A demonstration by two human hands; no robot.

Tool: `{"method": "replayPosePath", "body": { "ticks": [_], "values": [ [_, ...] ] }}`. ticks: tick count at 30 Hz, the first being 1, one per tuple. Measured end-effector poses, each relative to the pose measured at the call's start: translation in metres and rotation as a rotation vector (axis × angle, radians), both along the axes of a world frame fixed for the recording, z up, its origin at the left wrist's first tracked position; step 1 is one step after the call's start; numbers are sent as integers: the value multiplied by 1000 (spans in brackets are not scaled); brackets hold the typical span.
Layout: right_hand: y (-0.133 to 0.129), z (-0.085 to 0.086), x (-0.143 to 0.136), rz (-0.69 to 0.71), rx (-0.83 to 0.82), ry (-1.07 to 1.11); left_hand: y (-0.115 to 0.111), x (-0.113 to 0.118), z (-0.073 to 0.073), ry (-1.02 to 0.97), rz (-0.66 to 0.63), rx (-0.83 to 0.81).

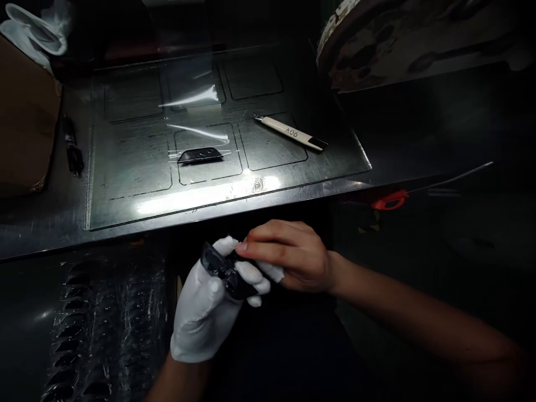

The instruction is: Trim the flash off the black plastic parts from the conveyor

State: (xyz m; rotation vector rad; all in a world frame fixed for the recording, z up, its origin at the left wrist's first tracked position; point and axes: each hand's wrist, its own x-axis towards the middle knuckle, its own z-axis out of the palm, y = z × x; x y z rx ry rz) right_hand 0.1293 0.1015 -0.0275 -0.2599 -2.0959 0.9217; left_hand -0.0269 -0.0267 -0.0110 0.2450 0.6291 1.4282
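Observation:
A small dark glossy part is gripped by my left hand, which wears a white glove, just below the table's front edge. My right hand is bare at the back, with its fingertips pressed together at the part's upper right side; a bit of white cloth shows under its fingers. What those fingertips hold, if anything, is hidden. On the table's glass sheet lies another black part with clear film over it. To its right rests a beige pen-like tool marked A06.
A cardboard box with white gloves on top stands at the left, beside a black pen. Plastic trays of dark parts are at lower left. Red-handled scissors lie right of the table edge. A round, stained object is upper right.

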Motion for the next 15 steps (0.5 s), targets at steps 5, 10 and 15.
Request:
{"method": "replayPosePath", "body": {
  "ticks": [5, 10, 15],
  "values": [
    [6, 16, -2, 237, -989, -248, -2, -1, -5, 150, -34, -16],
    [11, 21, 2, 265, -890, -420, 6, -7, 8, 599, -183, -181],
    [11, 17, -5, 64, 39, -143, 20, -12, 11, 871, 40, -222]
  ]
}}
